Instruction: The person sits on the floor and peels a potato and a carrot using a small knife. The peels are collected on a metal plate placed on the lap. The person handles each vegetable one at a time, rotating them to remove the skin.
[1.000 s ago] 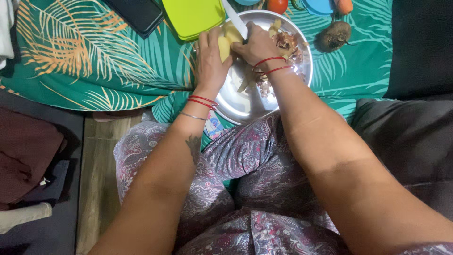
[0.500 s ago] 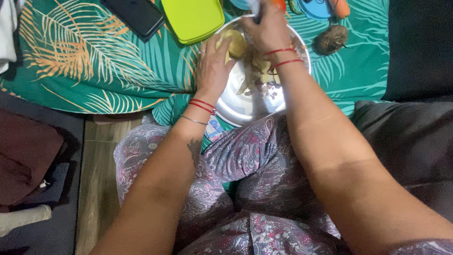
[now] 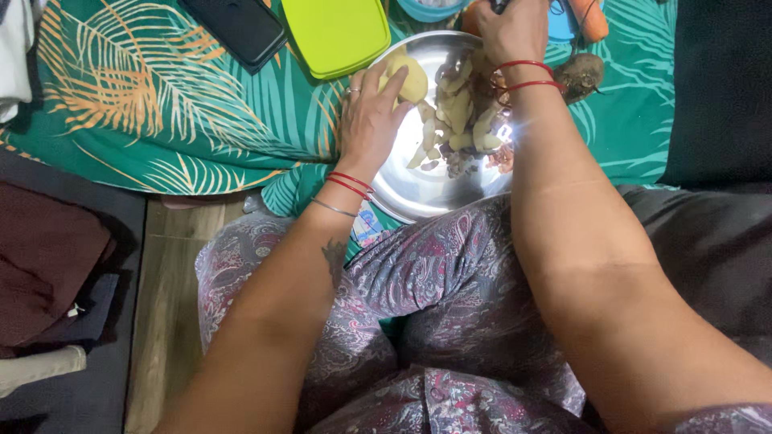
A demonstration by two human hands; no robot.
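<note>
Now, peeled potato [image 3: 408, 78] under left hand's [image 3: 368, 122] fingertips.

Your left hand [image 3: 368, 120] closes its grip on a peeled pale-yellow potato [image 3: 408, 79] at the rim of the round shiny steel plate [image 3: 418, 193]. Just right of that grip lies a heap of potato peels [image 3: 454, 120]. Your right hand [image 3: 511, 28] reaches beyond the plate, near an orange carrot [image 3: 589, 20] and a brown beetroot [image 3: 581, 74].

wood floor [image 3: 165, 289], dark cushion [image 3: 708, 241]
</note>
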